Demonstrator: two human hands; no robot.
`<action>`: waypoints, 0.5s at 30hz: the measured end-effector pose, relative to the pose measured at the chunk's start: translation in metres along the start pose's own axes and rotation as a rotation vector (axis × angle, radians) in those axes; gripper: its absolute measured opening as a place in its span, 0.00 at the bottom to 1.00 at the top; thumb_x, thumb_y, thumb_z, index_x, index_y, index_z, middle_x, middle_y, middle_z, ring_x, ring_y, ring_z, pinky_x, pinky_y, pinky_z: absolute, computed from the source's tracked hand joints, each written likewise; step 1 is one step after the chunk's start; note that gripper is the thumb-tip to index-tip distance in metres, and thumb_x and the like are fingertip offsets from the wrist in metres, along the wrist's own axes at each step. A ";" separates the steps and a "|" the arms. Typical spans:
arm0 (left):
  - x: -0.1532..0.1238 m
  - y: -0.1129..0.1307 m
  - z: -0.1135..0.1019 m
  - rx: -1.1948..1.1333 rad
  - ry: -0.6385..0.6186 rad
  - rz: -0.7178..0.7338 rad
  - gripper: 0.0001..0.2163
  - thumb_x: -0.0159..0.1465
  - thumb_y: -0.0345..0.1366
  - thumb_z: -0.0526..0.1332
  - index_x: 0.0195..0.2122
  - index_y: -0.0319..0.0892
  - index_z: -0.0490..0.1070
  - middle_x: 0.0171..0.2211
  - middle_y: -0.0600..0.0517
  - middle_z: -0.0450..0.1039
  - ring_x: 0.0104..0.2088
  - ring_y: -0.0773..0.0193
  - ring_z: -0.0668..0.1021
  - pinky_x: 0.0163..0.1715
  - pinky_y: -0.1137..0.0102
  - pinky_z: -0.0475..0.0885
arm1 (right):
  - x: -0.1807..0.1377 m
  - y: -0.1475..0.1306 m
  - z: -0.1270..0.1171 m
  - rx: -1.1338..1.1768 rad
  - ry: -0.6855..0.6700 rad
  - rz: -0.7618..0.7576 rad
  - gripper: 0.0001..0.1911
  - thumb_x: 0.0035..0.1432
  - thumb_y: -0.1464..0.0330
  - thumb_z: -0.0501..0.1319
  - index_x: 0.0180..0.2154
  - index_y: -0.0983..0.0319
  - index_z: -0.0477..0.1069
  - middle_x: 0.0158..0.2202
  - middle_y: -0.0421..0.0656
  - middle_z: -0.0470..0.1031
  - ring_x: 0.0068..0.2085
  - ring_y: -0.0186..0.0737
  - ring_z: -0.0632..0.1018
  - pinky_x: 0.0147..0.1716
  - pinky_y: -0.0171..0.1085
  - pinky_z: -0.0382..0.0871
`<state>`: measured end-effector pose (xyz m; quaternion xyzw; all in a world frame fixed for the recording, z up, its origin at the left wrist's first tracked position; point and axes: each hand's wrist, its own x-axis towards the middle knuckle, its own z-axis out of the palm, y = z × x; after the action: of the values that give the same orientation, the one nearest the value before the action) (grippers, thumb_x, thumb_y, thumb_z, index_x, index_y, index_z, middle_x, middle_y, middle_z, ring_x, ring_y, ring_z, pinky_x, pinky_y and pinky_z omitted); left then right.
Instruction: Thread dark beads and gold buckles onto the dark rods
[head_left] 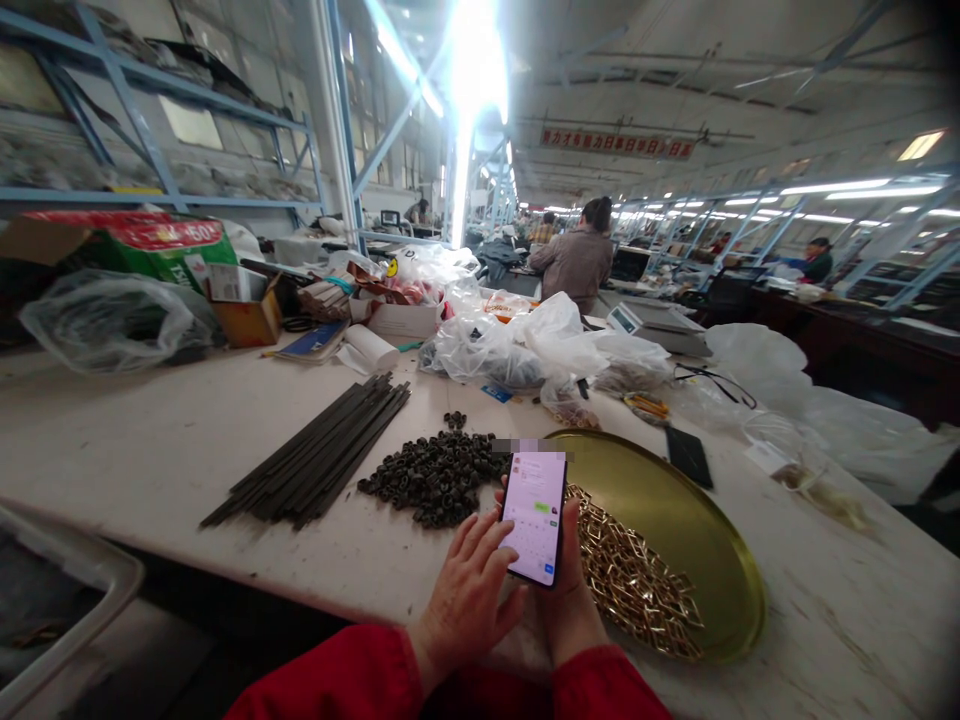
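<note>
My right hand [568, 590] holds a smartphone [534, 515] upright over the near table edge, its lit screen showing a chat and keyboard. My left hand [466, 590] rests beside it, fingers apart, fingertips touching the phone's lower screen. Both wrists wear red sleeves. Just beyond the phone lies a heap of small dark metal rings [435, 478]. To the right sits a round brass tray [697, 530] holding a pile of gold-coloured metal links [634, 585].
A bundle of long dark rods [315, 455] lies left of the rings. Plastic bags [525, 345], boxes and a scale [660, 328] crowd the far side. A black phone [688, 456] lies past the tray. A person [577, 258] stands with their back turned beyond the table.
</note>
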<state>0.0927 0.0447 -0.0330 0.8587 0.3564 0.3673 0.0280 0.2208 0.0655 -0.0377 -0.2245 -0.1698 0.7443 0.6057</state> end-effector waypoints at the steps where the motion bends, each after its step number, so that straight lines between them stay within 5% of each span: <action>1: 0.001 0.000 0.001 0.002 0.004 -0.002 0.08 0.57 0.34 0.56 0.39 0.41 0.66 0.51 0.44 0.67 0.57 0.52 0.62 0.55 0.52 0.59 | 0.001 0.000 0.000 -0.001 0.005 -0.004 0.33 0.46 0.41 0.51 0.41 0.57 0.74 0.39 0.45 0.79 0.38 0.46 0.79 0.43 0.47 0.70; 15: -0.011 -0.003 -0.008 0.052 -0.017 0.041 0.10 0.58 0.32 0.56 0.41 0.41 0.64 0.52 0.43 0.66 0.57 0.52 0.62 0.54 0.52 0.59 | 0.001 -0.003 -0.004 0.019 0.002 -0.010 0.32 0.52 0.43 0.48 0.45 0.58 0.72 0.39 0.44 0.79 0.40 0.42 0.78 0.46 0.42 0.67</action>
<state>0.0808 0.0386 -0.0348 0.8692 0.3481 0.3511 0.0010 0.2258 0.0673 -0.0397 -0.2189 -0.1631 0.7426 0.6116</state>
